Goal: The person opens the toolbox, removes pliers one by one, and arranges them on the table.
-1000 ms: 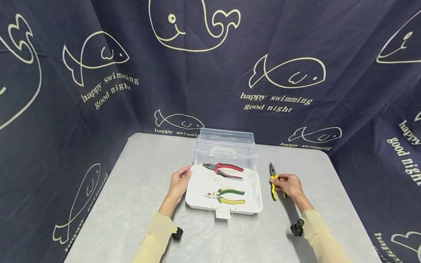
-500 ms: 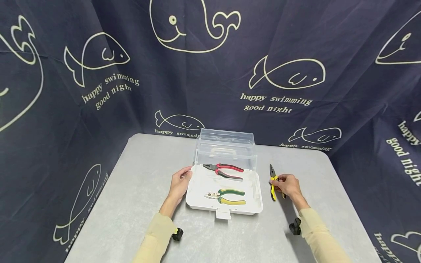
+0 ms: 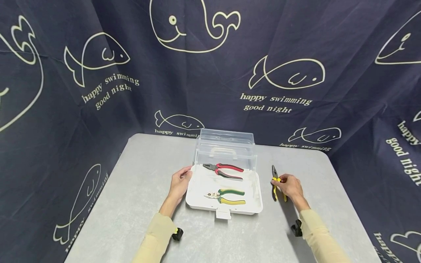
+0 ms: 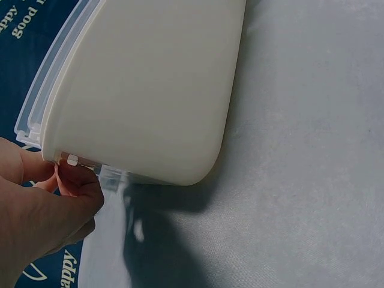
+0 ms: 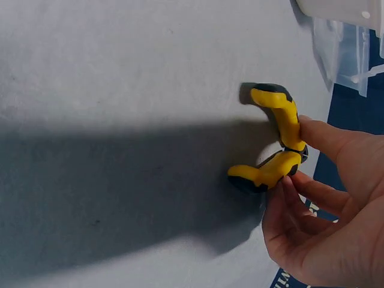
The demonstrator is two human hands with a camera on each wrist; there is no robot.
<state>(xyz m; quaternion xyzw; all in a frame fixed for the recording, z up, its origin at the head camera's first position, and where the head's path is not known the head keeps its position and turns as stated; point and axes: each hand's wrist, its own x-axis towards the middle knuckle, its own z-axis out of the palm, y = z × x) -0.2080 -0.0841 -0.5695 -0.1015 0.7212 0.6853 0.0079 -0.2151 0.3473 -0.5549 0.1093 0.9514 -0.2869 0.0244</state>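
Observation:
A white toolbox point(image 3: 197, 199) with its clear lid point(image 3: 227, 136) raised stands in mid-table. Inside lie combination pliers with red-and-black handles point(image 3: 230, 167) and, nearer the front, combination pliers with green-and-yellow handles point(image 3: 232, 201). My left hand point(image 3: 180, 183) pinches the rim at the box's left side, with thumb and fingertips together there in the left wrist view. To the right of the box, my right hand point(image 3: 290, 186) holds long-nose pliers point(image 3: 274, 171) between thumb and fingers, nose pointing away. Their yellow-and-black handles point(image 5: 289, 123) spread apart close over the table in the right wrist view.
The grey table point(image 3: 108, 204) extends on both sides of the box. A white latch point(image 3: 223, 214) sticks out from the box's front edge. Dark blue cloth point(image 3: 210, 80) printed with fish hangs behind the table and along both sides.
The long-nose pliers have rolled over in my right hand, so the left handle now shows more black than yellow, and they sit slightly farther right. My left hand and the box stay put.

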